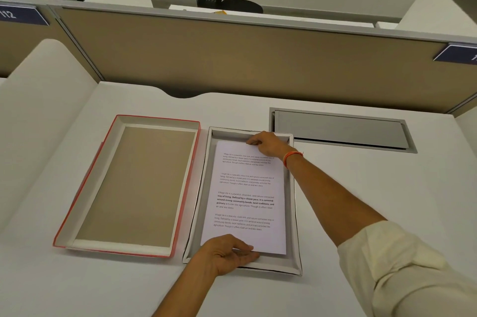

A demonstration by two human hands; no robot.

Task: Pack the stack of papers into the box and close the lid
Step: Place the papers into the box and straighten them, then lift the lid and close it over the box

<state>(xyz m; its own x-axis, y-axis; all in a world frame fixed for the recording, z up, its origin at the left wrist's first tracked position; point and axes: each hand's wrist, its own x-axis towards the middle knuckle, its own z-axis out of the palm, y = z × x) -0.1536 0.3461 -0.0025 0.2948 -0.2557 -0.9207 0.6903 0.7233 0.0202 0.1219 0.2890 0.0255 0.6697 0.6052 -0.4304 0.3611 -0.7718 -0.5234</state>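
Note:
A stack of printed white papers lies inside an open grey-white box in the middle of the desk. My left hand pinches the near edge of the stack, thumb on top. At the far edge my right hand holds the stack's top corner, an orange band around its wrist. The box's lid, red outside with a brown cardboard inside, rests upside down on the desk just left of the box.
A grey metal cable hatch is set into the white desk behind and right of the box. A tan partition wall closes the back. White side dividers stand at the left.

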